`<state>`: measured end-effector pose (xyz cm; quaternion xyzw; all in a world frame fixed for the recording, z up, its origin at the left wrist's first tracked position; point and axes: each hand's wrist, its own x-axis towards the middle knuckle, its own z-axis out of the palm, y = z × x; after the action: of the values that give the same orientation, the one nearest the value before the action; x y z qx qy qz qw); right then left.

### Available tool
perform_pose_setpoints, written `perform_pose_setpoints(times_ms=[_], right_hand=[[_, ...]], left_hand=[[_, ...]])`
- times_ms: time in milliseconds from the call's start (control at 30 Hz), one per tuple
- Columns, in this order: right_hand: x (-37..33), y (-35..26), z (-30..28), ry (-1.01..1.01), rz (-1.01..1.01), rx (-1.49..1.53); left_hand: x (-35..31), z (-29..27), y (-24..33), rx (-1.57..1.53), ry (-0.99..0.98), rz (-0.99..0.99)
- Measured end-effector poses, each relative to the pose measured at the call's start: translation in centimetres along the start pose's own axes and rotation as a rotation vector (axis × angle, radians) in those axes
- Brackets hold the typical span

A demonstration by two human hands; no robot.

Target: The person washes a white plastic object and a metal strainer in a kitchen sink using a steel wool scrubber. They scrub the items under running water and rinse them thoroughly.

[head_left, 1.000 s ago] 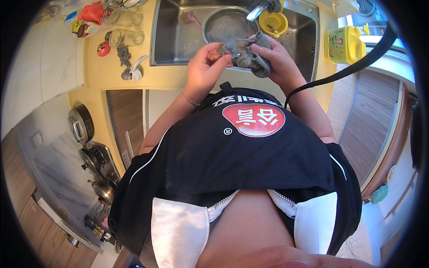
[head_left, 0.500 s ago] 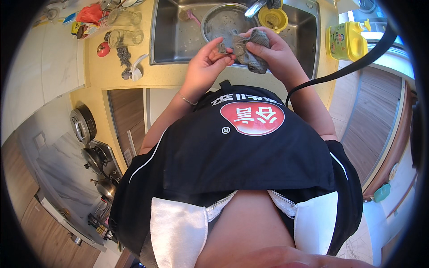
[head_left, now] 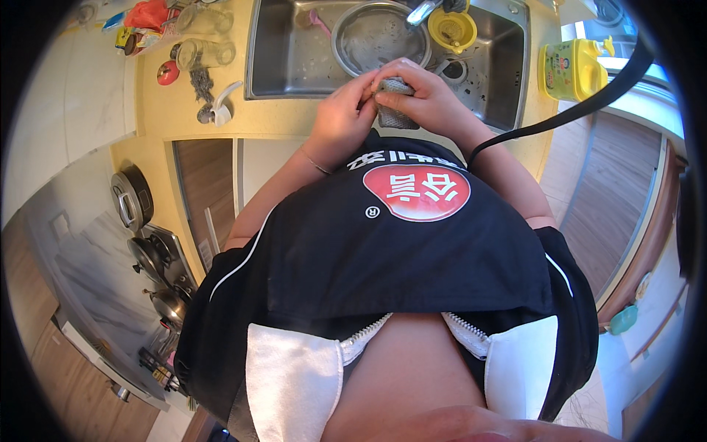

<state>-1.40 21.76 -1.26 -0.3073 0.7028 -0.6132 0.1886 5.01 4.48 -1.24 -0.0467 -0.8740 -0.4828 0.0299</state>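
Grey woven scrubbing cloth (head_left: 395, 103) being squeezed by both my hands at the steel sink's (head_left: 272, 70) front edge.
I am clamping my left hand (head_left: 341, 118) and right hand (head_left: 427, 99) on it; round steel bowl (head_left: 379, 37) sitting unwashed, I judge.

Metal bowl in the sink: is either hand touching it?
No. Both the left hand and right hand grip a grey scrubbing cloth at the sink's near edge, while the metal bowl sits apart behind them.

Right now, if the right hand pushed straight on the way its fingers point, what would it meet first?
The right hand points toward the person's left, across the grey scouring cloth it grips. Just past that it would likely meet the left hand, whose fingers already pinch the same cloth.
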Motion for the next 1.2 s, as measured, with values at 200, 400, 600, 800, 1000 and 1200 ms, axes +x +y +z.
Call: perform_pose_setpoints(times_ms=[200,400,600,800,1000,1200], right_hand=[[-0.7,0.0,0.3,0.016,-0.012,-0.019],[-1.4,1.0,0.8,0.106,0.146,0.156],[-1.8,1.9,1.0,-0.028,0.06,0.177],[-1.9,2.8,0.7,0.053,0.132,0.164],[-2.7,5.1,0.5,0.201,0.43,0.59],[-5.3,6.1,-0.9,0.257,0.478,0.227]], left_hand=[[-1.1,-0.1,-0.2,-0.056,-0.093,0.025],[-2.5,0.7,-1.6,-0.531,-0.178,-0.226],[-2.0,0.5,-1.9,-0.626,-0.198,-0.382],[-1.9,0.8,-1.7,-0.574,-0.273,-0.368],[-0.9,1.0,-1.3,-0.632,-0.298,-0.459],[-0.5,1.8,-1.8,-0.717,-0.298,-0.66]])
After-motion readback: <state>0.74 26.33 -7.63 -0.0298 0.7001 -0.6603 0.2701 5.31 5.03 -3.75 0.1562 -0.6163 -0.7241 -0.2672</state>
